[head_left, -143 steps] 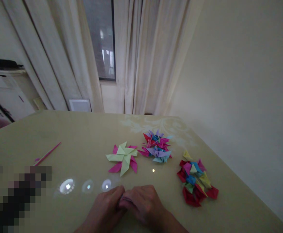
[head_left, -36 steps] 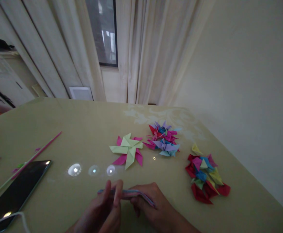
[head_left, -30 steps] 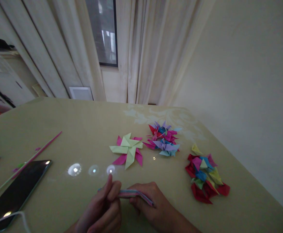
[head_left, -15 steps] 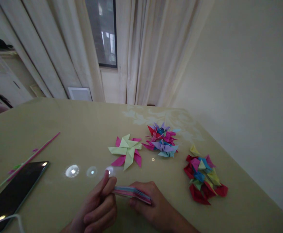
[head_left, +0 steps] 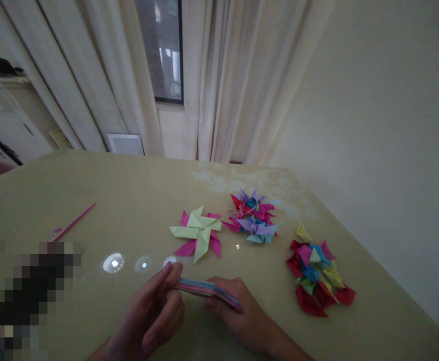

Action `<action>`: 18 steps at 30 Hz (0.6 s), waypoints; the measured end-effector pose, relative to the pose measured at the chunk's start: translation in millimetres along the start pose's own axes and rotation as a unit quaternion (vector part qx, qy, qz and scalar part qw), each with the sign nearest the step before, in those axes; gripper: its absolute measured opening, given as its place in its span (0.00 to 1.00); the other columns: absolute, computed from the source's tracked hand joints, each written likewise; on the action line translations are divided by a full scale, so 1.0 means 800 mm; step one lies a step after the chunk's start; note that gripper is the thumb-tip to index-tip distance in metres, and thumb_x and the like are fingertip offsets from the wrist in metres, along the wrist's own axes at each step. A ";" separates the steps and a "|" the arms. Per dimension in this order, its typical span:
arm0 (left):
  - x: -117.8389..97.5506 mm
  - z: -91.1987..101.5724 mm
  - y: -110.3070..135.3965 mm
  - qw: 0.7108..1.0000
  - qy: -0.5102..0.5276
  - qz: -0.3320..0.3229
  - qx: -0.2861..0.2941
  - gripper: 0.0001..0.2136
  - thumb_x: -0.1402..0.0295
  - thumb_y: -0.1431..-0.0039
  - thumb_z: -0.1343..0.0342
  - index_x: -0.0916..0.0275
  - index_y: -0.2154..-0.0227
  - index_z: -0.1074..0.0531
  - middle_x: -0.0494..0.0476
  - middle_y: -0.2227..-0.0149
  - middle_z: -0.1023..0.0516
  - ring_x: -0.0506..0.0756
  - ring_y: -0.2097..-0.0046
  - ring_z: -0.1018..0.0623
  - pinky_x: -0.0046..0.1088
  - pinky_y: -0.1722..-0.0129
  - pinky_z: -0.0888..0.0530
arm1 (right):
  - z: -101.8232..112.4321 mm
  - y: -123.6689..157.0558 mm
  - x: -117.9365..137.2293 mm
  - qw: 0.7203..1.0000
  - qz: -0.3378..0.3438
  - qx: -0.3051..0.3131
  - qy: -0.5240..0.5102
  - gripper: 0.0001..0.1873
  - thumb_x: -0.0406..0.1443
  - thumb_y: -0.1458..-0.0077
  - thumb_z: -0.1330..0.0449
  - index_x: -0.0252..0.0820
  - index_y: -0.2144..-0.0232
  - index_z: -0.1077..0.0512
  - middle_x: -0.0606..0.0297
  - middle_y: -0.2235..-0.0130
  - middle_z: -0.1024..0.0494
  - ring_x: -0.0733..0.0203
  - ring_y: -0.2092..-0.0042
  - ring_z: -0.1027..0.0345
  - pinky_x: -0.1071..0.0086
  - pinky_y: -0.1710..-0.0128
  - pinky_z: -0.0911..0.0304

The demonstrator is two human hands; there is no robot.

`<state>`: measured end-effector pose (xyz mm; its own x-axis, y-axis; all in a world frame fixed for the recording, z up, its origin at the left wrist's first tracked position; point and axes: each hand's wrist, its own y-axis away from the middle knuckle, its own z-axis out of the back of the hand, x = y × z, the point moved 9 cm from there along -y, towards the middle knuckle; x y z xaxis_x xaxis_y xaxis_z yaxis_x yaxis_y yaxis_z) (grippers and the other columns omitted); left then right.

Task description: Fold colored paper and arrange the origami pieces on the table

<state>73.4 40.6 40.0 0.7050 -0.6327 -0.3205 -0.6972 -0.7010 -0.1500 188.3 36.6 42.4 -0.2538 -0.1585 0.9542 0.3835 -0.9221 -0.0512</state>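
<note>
Between my two hands, above the near part of the table, is a stack of coloured paper (head_left: pixel 204 288), seen edge-on with blue, pink and pale layers. My right hand (head_left: pixel 238 311) grips its right end, thumb below and fingers above. At the left end, my left hand (head_left: pixel 155 306) pinches the stack between thumb and index finger, its other fingers curled. Just beyond the hands lies a paper pinwheel (head_left: pixel 199 230) in pale green and magenta. A pile of folded paper cranes (head_left: pixel 255 220) in purple, pink, blue and red sits behind it to the right.
Another heap of folded paper pieces (head_left: pixel 317 278), red, blue, yellow and green, lies on the right. At left, a thin pink stick (head_left: pixel 77 220) rests beside a blurred-out dark patch. The table (head_left: pixel 129 195) reaches toward curtains (head_left: pixel 242 85) and a wall (head_left: pixel 385 150) on the right.
My hands still hold the paper stack, with its edge raised slightly. The left hand's lower fingers have shifted a little. The view has moved slightly, and the left foreground is now pixelated.
</note>
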 end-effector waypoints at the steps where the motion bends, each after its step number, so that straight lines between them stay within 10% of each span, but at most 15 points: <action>1: 0.002 0.001 0.000 1.000 -0.009 0.002 0.002 0.23 0.61 0.20 0.65 0.57 0.65 0.27 0.38 0.89 0.50 0.45 0.88 0.53 0.16 0.84 0.42 | 0.001 0.000 0.002 1.000 0.004 -0.002 0.011 0.26 0.58 0.34 0.40 0.41 0.64 0.22 0.71 0.72 0.32 0.65 0.71 0.40 0.73 0.69 0.44; 9: -0.003 0.029 0.004 0.990 -0.122 0.020 -0.068 0.27 0.50 0.23 0.68 0.56 0.50 0.25 0.49 0.83 0.24 0.47 0.90 0.44 0.19 0.89 0.45 | 0.007 -0.001 0.007 0.997 0.041 0.001 0.060 0.21 0.49 0.27 0.47 0.44 0.55 0.19 0.66 0.67 0.20 0.61 0.67 0.27 0.71 0.63 0.36; 18: -0.052 0.074 0.014 0.864 -0.397 -0.054 -0.304 0.31 0.40 0.31 0.53 0.64 0.50 0.22 0.51 0.77 0.24 0.48 0.81 0.35 0.22 0.81 0.38 | 0.027 0.004 0.019 0.969 0.125 -0.007 0.214 0.21 0.38 0.31 0.43 0.45 0.39 0.26 0.57 0.45 0.16 0.53 0.47 0.19 0.67 0.47 0.29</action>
<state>28.6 78.8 -4.1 0.2825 -0.2963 -0.9124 -0.2657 -0.9381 0.2224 204.5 39.1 63.0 -0.5004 -0.5065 0.7022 0.4692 -0.8403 -0.2716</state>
